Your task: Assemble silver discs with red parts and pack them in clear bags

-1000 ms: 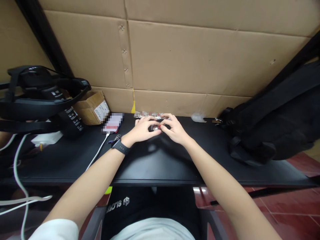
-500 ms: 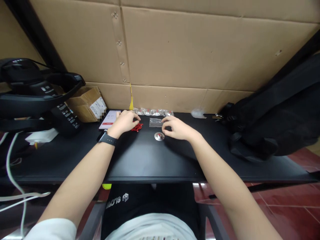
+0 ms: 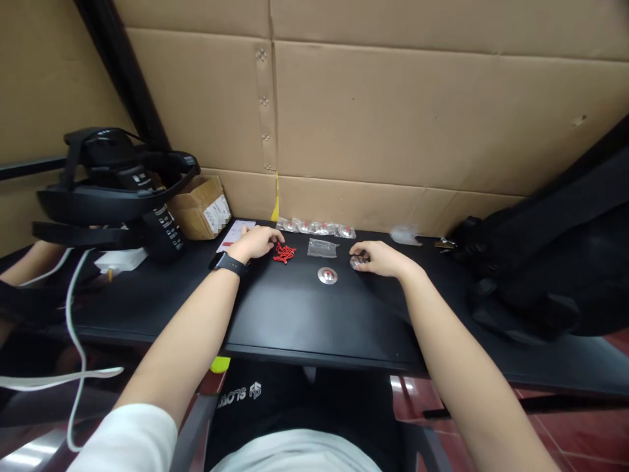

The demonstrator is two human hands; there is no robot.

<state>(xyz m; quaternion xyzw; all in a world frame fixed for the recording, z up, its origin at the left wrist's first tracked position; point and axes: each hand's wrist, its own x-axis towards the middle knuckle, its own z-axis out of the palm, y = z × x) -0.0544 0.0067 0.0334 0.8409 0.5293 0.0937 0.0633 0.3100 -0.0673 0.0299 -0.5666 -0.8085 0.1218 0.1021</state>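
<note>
My left hand (image 3: 255, 242) rests on the black table (image 3: 295, 314), its fingertips at a small heap of red pieces (image 3: 284, 253). My right hand (image 3: 378, 257) lies further right, with its fingertips on a small shiny round piece (image 3: 357, 262). Between the hands a round silver disc (image 3: 327, 276) lies flat, with an empty-looking clear bag (image 3: 322, 247) just behind it. A row of several small clear bags (image 3: 317, 228) with red bits lines the back edge.
A black headset (image 3: 113, 190) on a stand, a small cardboard box (image 3: 200, 207) and a phone (image 3: 234, 235) sit at the left, with white cables (image 3: 73, 308). A black backpack (image 3: 555, 262) fills the right. Cardboard sheets (image 3: 393, 118) wall the back.
My hands were together at the centre around a small piece. They parted: the left went to the red pieces, the right moved right onto a shiny piece, leaving the disc on the table.
</note>
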